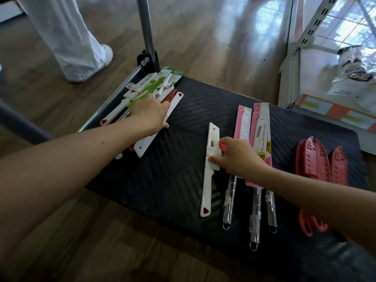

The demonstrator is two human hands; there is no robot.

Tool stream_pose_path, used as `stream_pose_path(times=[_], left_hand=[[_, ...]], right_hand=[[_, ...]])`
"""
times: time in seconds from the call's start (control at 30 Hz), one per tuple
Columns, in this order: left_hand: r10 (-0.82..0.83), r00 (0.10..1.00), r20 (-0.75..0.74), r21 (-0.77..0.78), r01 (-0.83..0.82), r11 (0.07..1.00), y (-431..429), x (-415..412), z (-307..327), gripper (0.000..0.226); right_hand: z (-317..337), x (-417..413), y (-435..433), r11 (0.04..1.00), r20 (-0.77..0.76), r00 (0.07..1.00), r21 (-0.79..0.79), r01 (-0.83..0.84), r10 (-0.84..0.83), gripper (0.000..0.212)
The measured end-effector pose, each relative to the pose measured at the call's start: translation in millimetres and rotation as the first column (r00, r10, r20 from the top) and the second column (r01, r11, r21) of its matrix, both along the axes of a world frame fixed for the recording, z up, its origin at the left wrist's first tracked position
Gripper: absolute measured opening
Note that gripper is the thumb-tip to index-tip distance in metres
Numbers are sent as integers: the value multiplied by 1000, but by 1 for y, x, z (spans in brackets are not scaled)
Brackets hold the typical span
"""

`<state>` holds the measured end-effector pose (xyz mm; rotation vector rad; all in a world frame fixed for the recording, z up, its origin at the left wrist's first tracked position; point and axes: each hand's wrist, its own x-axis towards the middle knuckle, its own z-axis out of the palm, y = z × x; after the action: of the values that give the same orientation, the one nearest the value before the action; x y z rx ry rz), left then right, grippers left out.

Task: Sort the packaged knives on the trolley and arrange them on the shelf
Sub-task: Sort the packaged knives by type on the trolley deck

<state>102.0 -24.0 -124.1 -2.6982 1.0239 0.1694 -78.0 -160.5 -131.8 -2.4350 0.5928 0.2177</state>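
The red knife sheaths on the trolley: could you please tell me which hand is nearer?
Right. The right hand holds a white knife left of the red knife sheaths, with pink packs between; the left hand rests on the pile at the far-left corner of the trolley.

Three pink-carded steel-handled knives (262, 127), two coral perforated plastic sheaths (311, 159) (right of the right hand's fingers (213, 159)), one white plastic-sheathed knife (212, 137) at the fingertips.
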Motion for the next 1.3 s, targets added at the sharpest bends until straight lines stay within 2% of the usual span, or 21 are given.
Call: stream_pose_path(times=[0.1,0.17,0.23,0.37,0.5,0.67,0.77,0.93,1.07,1.13,1.2,1.3], left_hand=[[41,999,8,-12,-40,999,-3,0,-3,53],[96,994,-49,-73,-99,992,-4,-1,-4,52],[117,987,-113,-154,-134,979,-5,-3,-7,49],[88,992,-89,-187,-103,977,0,-8,-9,42],[62,984,-168,-275,-107,955,7,-13,-6,40],[80,976,-202,-264,-133,955,10,-14,-7,36],[96,970,-223,-285,-159,945,10,-15,-4,40],[50,943,-330,-434,-198,879,14,-20,5,39],[2,912,-409,-563,-255,786,15,-21,17,34],[-43,916,-400,-624,-237,744,13,-21,20,33],[-80,933,-351,-692,-201,693,10,-23,23,29],[-141,955,-259,-800,-131,585,5,-27,23,22]], right_hand=[[7,-4,-1,999,-14,999,-25,-45,44,28],[17,-7,-1,995,-19,998,-80,-67,66,26],[22,-10,2,994,-7,998,-85,-69,69,33],[19,-11,13,993,-34,992,-16,-119,118,56],[18,-9,17,991,0,991,24,-133,133,56],[15,-5,20,985,-2,986,52,-166,167,56],[16,-2,16,982,28,985,79,-172,171,55],[16,0,13,970,89,981,161,-183,170,52],[17,1,7,969,201,960,115,-219,193,40],[18,1,2,976,233,965,146,-160,124,31],[19,1,-2,958,215,977,283,-47,-16,19],[20,2,-7,856,106,975,503,115,-193,11]])
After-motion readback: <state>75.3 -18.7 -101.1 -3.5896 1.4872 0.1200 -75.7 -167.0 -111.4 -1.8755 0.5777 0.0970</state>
